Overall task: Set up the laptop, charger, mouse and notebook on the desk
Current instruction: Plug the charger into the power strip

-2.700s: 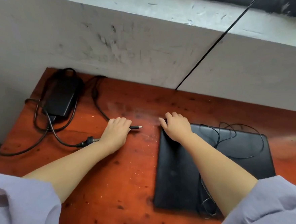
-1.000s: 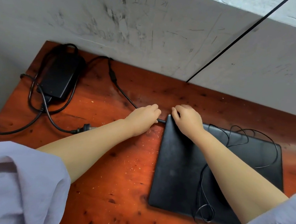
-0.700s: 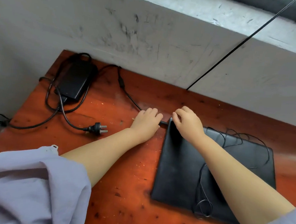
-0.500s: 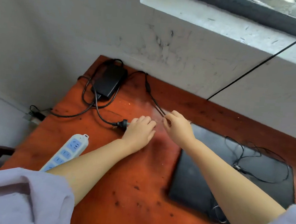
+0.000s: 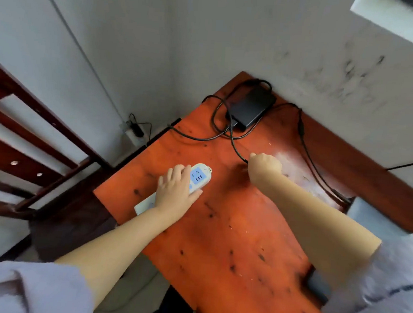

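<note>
The black charger brick [image 5: 251, 108] lies in the far left corner of the orange-red desk [image 5: 232, 231], its cables looped around it. My right hand [image 5: 263, 165] is curled into a fist round the charger's mains cable [image 5: 235, 146]; the plug end is hidden inside the fist. My left hand [image 5: 173, 190] holds a white and blue power strip [image 5: 199, 176] near the desk's left edge, fingers over its top and thumb along its side. The charger's thin output cable [image 5: 308, 151] runs right toward the laptop [image 5: 318, 285], which my right arm almost wholly hides. Mouse and notebook are out of view.
A wall socket [image 5: 135, 129] with something plugged in sits low on the wall left of the desk. A dark wooden slatted frame [image 5: 31, 132] stands to the left. The desk backs against the grey wall.
My view swung left. My left hand moved from the plug onto the power strip. My right hand left the laptop's corner and took hold of the charger's mains cable.
</note>
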Available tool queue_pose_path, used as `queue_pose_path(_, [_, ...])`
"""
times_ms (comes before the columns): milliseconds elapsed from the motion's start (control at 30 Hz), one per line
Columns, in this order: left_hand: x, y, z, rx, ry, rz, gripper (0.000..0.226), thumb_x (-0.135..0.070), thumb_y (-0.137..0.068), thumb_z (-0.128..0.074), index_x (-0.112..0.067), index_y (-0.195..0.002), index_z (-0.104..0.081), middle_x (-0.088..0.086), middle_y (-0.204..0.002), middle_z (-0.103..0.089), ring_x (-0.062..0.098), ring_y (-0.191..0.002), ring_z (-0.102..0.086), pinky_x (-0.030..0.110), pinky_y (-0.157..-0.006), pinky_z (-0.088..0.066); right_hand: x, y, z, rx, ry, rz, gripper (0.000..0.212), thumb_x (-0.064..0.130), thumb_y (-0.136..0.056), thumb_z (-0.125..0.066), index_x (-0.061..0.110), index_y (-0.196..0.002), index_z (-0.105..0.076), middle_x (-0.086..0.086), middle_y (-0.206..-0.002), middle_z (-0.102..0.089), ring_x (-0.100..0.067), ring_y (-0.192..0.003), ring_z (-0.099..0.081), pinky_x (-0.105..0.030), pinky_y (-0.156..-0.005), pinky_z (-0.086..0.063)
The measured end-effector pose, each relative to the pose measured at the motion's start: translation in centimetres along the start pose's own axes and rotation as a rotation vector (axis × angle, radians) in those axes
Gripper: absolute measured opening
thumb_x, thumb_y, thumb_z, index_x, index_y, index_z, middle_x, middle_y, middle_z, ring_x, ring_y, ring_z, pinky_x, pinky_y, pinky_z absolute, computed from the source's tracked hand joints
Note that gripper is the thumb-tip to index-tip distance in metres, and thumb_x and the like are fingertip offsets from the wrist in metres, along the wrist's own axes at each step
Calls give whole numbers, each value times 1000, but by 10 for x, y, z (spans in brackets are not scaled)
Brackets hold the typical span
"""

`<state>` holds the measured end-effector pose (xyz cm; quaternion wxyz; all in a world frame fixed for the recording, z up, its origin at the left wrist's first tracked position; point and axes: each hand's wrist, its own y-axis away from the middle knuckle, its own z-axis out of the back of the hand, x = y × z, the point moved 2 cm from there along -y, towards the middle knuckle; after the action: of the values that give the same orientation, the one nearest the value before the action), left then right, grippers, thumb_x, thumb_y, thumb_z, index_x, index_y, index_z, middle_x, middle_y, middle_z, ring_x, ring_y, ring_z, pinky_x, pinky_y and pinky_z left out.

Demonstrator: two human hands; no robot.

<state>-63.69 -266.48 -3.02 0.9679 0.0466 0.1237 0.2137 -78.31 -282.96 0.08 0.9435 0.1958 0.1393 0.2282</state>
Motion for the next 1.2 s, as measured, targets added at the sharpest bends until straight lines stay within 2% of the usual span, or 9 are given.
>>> queue_pose_path(67, [8, 5, -6, 16, 17, 45, 73, -56, -85, -51, -15, -141, -30, 4, -132, -44, 24, -118, -43, 38, -93, -38, 0, 1, 9, -17, -35, 61, 29, 6, -88, -43, 9, -116, -50, -14, -107, -62, -35, -98, -60, -34, -66, -41])
queue_pose_path(133, [13, 9, -9, 6, 18, 66, 72, -58, -85, -50, -15, -140, -31, 4, -130, -46, 23, -116, -44, 36, -93, -37, 8, 6, 20, -43, -215, 207, 17, 14, -88, -44, 11, -103, -52, -11, -83, -59, -33, -78, -59, -32, -59, -42])
queue_pose_path(233, [17, 10, -12, -32, 37, 43, 67, -59, -84, -49, -16, -135, -37, 3, -126, -49, 22, -114, -45, 35, -92, -37, 29, 19, 35, -35, -655, 366, 4, 22, -85, -51, 19, -87, -50, 2, -65, -61, -14, -52, -60, -21, -47, -47])
queue_pose_path(300, [19, 10, -14, -60, 53, 29, 66, -58, -84, -49, -16, -134, -39, 3, -125, -50, 23, -114, -45, 35, -93, -36, 43, 25, 40, -4, -801, 421, 5, 25, -87, -53, 26, -84, -49, 9, -55, -61, -3, -41, -57, -9, -42, -43])
queue_pose_path(433, [21, 10, -17, -86, 73, 34, 65, -57, -84, -50, -14, -132, -42, 5, -121, -52, 26, -113, -46, 37, -92, -36, 65, 29, 37, 117, -791, 495, 14, 25, -90, -52, 32, -80, -46, 13, -65, -61, 5, -47, -58, -7, -47, -40])
queue_pose_path(633, [21, 10, -17, -106, 65, 24, 64, -56, -83, -53, -13, -129, -46, 7, -116, -54, 26, -109, -48, 38, -90, -37, 68, 21, 36, 158, -704, 531, 5, 23, -90, -53, 28, -89, -52, 11, -73, -64, 2, -53, -61, -15, -54, -44])
queue_pose_path(800, [21, 10, -17, -114, 52, 13, 64, -56, -83, -51, -13, -130, -45, 7, -117, -53, 26, -110, -48, 38, -91, -37, 65, 17, 36, 146, -644, 568, 5, 23, -91, -52, 28, -93, -53, 15, -76, -61, 2, -53, -61, -11, -49, -43])
queue_pose_path(1000, [20, 10, -15, -128, 48, 12, 63, -54, -83, -52, -13, -130, -46, 8, -116, -54, 27, -110, -48, 39, -91, -38, 66, 17, 32, 117, -667, 585, 7, 22, -92, -52, 29, -94, -52, 16, -82, -59, -1, -64, -60, -6, -46, -41])
queue_pose_path(1200, [19, 11, -15, -129, 27, 23, 62, -54, -83, -52, -11, -128, -48, 10, -115, -56, 28, -109, -50, 39, -90, -39, 77, 15, 34, 115, -474, 675, 3, 23, -90, -53, 26, -92, -51, 15, -82, -57, 0, -70, -54, -17, -56, -39])
